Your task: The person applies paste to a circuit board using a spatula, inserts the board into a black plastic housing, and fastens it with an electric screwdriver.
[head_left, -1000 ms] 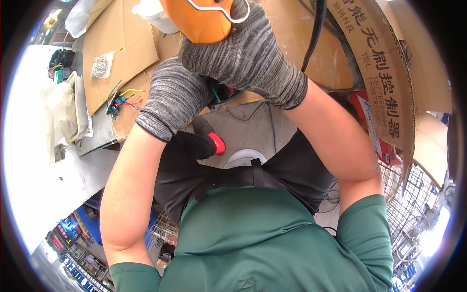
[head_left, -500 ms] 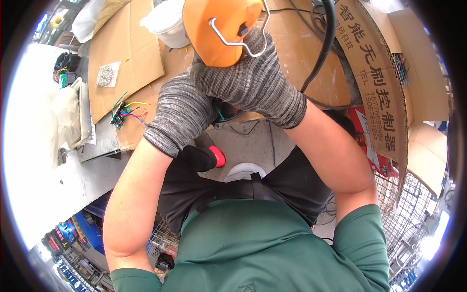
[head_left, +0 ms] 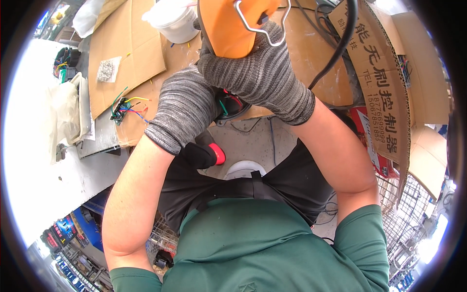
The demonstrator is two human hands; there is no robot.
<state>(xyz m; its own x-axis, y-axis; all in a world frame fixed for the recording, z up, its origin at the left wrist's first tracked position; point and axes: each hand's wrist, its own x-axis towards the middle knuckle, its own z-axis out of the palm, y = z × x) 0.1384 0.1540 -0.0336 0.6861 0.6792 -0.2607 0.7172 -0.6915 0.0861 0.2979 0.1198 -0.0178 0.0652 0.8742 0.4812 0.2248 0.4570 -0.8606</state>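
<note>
My right hand (head_left: 253, 73), in a grey striped knit glove, is closed round an orange tool (head_left: 226, 31) with a bent wire bracket (head_left: 253, 27). The tool's upper end runs out of the picture. My left hand (head_left: 187, 100), gloved alike, lies beside and partly beneath the right one. Its fingers are hidden. Against the left palm side shows a dark round housing (head_left: 236, 112) with red and green wires in it; how it is held cannot be made out.
A white tub (head_left: 175, 24) stands beyond the hands on cardboard (head_left: 126, 53). At left lie a bag of small metal parts (head_left: 108, 69) and a small wired board (head_left: 119, 116). A thick black cable (head_left: 335, 53) hangs at right, near an open carton (head_left: 379, 92).
My right hand and the orange tool have shifted slightly right and up. More of the dark housing and its wires now shows between my wrists. The black cable has swung right.
</note>
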